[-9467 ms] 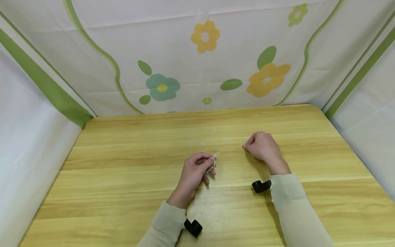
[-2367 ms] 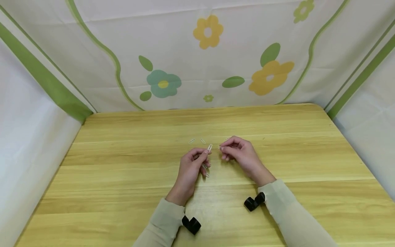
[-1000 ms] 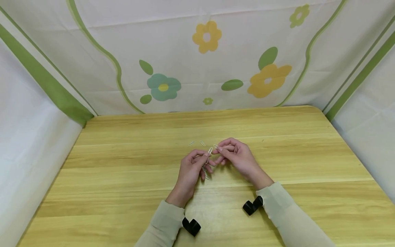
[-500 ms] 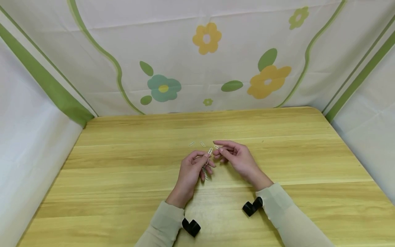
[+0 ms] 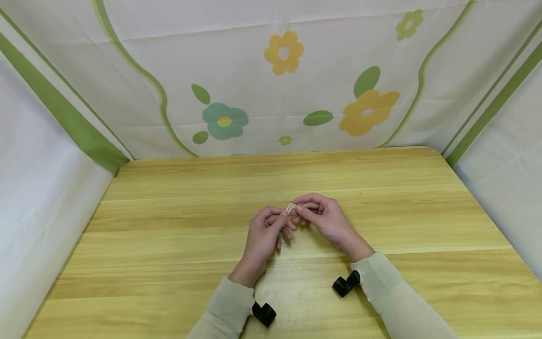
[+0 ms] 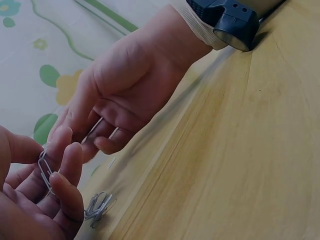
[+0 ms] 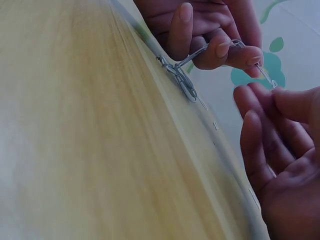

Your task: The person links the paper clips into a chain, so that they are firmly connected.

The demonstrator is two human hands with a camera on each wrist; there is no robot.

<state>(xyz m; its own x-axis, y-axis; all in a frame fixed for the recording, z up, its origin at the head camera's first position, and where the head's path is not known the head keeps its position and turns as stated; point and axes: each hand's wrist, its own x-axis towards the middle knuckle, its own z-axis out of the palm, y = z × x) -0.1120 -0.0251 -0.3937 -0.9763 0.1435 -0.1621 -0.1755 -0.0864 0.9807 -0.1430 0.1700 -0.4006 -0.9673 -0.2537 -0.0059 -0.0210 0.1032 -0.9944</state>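
Site: cloth-walled tabletop booth, apparently a recording station; type of surrounding room cannot be determined. Evidence: white cloth backdrop point(image 5: 237, 61) across the top of the head view, printed with yellow flowers point(image 5: 274, 54), a teal flower point(image 5: 216, 113), green leaves point(image 5: 318, 117) and wavy green lines point(image 5: 162, 96). White side panels point(image 5: 46, 155) with green bands point(image 5: 63, 108) at far left and far right. Wood-grain table point(image 5: 161, 226) across the lower frame. Black wrist cameras point(image 5: 267, 314) at lower centre.

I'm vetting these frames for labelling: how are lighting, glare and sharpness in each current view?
Head: bright, a soft sheen low on the tabletop, the two loose paper clips too small for fine detail; left wrist: dimmer, a soft shadow streaking the tabletop beside the right hand; right wrist: also dim, the tabletop grain blurred.
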